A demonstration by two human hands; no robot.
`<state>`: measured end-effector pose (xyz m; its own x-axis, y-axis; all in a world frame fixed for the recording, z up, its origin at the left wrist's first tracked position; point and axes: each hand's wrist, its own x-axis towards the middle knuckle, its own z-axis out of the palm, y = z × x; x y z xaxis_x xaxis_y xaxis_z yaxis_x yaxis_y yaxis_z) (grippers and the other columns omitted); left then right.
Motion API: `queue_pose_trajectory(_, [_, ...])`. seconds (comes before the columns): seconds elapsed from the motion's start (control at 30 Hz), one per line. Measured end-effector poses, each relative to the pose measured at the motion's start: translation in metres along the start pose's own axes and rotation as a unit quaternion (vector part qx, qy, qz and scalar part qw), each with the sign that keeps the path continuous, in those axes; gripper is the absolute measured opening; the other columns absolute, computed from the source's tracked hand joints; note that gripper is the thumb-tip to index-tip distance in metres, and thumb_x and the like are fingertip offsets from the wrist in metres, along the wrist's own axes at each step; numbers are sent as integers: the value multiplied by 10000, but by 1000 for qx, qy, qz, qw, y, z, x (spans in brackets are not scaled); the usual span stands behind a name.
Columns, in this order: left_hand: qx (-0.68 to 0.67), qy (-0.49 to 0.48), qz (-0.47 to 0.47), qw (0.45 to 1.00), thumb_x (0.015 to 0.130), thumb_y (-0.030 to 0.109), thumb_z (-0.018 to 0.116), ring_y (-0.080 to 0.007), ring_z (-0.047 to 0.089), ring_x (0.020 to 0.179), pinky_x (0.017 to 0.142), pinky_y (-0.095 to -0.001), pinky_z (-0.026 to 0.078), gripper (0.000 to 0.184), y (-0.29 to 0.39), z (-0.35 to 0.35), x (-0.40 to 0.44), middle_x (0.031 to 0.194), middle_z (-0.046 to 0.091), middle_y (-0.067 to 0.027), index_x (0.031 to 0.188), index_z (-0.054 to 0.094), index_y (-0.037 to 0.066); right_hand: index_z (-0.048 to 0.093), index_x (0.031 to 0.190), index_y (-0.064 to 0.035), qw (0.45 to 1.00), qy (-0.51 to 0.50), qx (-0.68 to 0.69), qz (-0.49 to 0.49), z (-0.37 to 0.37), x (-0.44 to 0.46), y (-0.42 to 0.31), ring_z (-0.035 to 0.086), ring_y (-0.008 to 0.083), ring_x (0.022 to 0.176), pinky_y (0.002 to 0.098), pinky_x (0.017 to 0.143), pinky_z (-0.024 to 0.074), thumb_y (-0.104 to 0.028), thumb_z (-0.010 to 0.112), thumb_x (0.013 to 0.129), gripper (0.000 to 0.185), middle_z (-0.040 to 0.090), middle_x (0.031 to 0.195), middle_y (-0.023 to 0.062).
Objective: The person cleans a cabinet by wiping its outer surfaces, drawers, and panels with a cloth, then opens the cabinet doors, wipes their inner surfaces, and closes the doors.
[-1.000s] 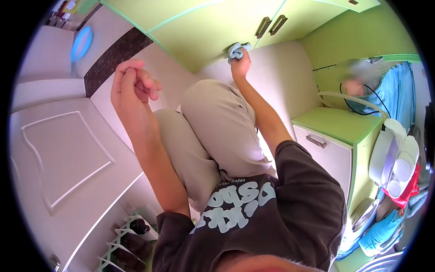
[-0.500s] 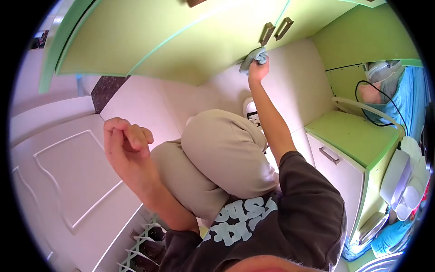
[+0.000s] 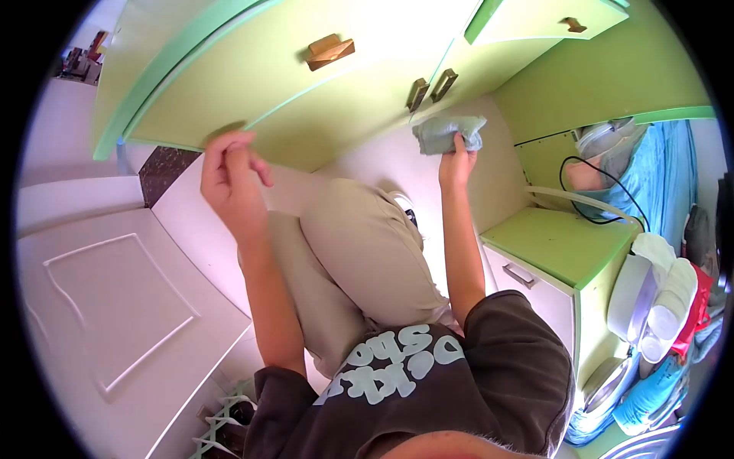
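A folded grey-blue cloth (image 3: 436, 138) is gripped in my right hand (image 3: 458, 162), thumb pressed on its face. The cloth is held up just below the handles of the green cabinet (image 3: 306, 107), and I cannot tell whether it touches the door. My left hand (image 3: 233, 183) is raised by the cabinet's lower left edge, fingers loosely bent and somewhat apart, with nothing visible in them. Whether its fingertips touch the cabinet is unclear.
Two metal handles (image 3: 430, 88) sit side by side on the doors, and a wooden knob (image 3: 330, 52) is further left. A low green-topped cabinet (image 3: 554, 233) stands at right, near a blue bag (image 3: 650, 168). A white panelled door (image 3: 115, 306) is at left.
My right hand has lifted off the cabinet's lower edge, and the cloth now shows flatter and wider. My left hand has risen toward the cabinet. The view has shifted.
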<state>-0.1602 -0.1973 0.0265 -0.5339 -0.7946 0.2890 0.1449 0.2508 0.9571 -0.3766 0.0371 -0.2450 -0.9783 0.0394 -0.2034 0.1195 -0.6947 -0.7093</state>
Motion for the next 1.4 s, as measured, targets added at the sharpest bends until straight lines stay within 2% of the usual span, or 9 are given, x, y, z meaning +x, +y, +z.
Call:
queue_pose_trajectory(0.37, [132,-207,13,969,947,49,587,-165,658,727,667,-304,514,113,5,21,-24,895,710,-72,1006,683,32,474,1328,-67,976,108,26,185,-110,-98,-40,509,268,1251,460,1091,418,-143,541,993,350,531,1339,97])
queue_pose_trajectory(0.67, [579,-294,511,563,868,38,543,-162,294,1455,1232,-378,211,510,-55,42,-10,1545,382,-57,1376,512,12,506,1305,-81,987,117,-10,109,-109,-127,-97,554,238,1165,429,1028,471,-114,558,980,330,567,1255,79])
queue_pose_trajectory(0.73, [761,-94,566,302,933,118,463,-153,204,1492,1253,-383,119,615,-93,46,2,1622,235,-8,1523,299,61,503,1305,-74,986,113,15,123,-117,-130,-107,548,242,1176,434,1018,481,-104,549,979,330,558,1273,88])
queue_pose_trajectory(1.07, [849,-191,438,225,988,291,351,-127,-2,1518,1250,-384,-36,722,-104,52,4,1660,-47,26,1584,-22,126,434,1351,-15,976,109,14,187,-164,-151,-128,548,323,1188,481,1008,486,-209,499,1014,394,524,1319,164])
queue_pose_trajectory(1.17, [853,-220,423,212,965,286,406,-127,1,1518,1245,-414,-35,710,-111,60,-3,1664,29,-3,1589,100,136,423,1352,-1,969,112,-9,221,-157,-155,-126,537,343,1212,500,1036,466,-258,487,1019,426,509,1343,191])
queue_pose_trajectory(1.27, [858,-200,473,23,927,271,490,-188,273,1473,1238,-449,-45,628,-142,77,-6,1569,355,-96,1520,351,116,429,1345,5,968,107,-5,229,-143,-160,-123,533,350,1224,510,1058,446,-274,494,1013,439,502,1358,201])
queue_pose_trajectory(1.33, [615,-657,115,421,878,278,560,-322,587,1194,1177,-414,254,555,-98,85,3,1255,635,-182,1385,509,58,439,1327,22,963,108,2,248,-136,-159,-116,544,341,1205,496,1046,456,-277,498,1010,440,525,1328,199])
queue_pose_trajectory(1.37, [614,-656,114,424,878,278,560,-322,587,1194,1177,-414,254,555,-110,91,7,1255,635,-182,1385,509,58,439,1327,22,963,106,-1,248,-134,-157,-111,544,341,1205,496,1046,456,-277,498,1010,440,525,1328,199])
queue_pose_trajectory(1.4, [530,-595,87,598,862,246,573,-348,606,1154,1151,-434,308,536,-135,101,14,1236,642,-184,1353,517,38,441,1319,27,960,83,-35,264,-139,-156,-105,552,334,1190,485,1036,464,-274,494,1012,434,536,1314,197])
